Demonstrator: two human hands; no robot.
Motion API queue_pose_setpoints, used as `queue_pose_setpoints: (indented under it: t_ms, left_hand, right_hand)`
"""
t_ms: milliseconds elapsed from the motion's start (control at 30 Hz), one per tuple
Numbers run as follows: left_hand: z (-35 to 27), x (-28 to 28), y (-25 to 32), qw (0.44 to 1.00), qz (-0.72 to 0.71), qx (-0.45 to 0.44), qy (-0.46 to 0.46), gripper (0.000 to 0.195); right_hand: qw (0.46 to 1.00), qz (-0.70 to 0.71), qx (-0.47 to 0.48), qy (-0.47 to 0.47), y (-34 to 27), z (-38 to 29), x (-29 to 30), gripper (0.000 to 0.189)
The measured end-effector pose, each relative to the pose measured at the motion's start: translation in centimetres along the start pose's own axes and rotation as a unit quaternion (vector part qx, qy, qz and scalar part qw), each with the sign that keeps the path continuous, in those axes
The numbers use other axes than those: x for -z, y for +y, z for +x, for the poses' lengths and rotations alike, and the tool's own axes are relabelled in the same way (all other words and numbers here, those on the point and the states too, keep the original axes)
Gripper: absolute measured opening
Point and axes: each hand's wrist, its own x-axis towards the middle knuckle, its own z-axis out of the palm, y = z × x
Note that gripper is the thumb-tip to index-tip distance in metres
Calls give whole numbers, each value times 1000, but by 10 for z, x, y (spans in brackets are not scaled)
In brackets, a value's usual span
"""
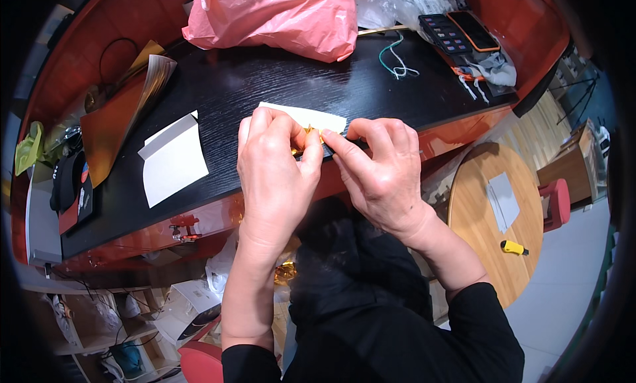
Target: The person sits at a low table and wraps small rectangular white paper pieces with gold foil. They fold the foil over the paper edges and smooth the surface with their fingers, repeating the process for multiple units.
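Observation:
A small folded piece of shiny gold foil paper (pixel 313 131) is pinched at the fingertips of both hands, above the table's near edge. My left hand (pixel 276 169) grips it between thumb and fingers, covering most of it. My right hand (pixel 385 169) holds its right end by the fingertips. Just behind the fingers lies a white sheet (pixel 310 115), partly hidden by them. To the left, a second white paper (pixel 176 167) rests on the black tabletop (pixel 223 90), its upper edge folded over.
A stack of gold foil sheets (pixel 114 127) leans at the left. A pink plastic bag (pixel 278 20) stands at the back. A phone (pixel 474 30) and green-white string (pixel 395 60) lie back right. A round wooden table (pixel 477 199) holds a yellow utility knife (pixel 513 248).

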Motion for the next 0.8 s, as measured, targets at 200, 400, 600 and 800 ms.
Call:
queue_pose_setpoints:
  t_ms: [200, 400, 600, 800]
  left_hand:
    - [-2, 16, -6, 992, -120, -32, -19, 13]
    - [-1, 32, -27, 983, -50, -157, -77, 23]
    - [4, 37, -24, 980, -35, -167, -101, 21]
    - [7, 35, -23, 984, -56, -131, -104, 17]
  right_hand:
    - [1000, -2, 12, 3, 2, 0, -1, 38]
    - [1000, -7, 4, -1, -1, 0, 1, 40]
    - [1000, -11, -8, -24, -4, 1, 7, 42]
    - [1000, -2, -6, -29, 0, 4, 8, 40]
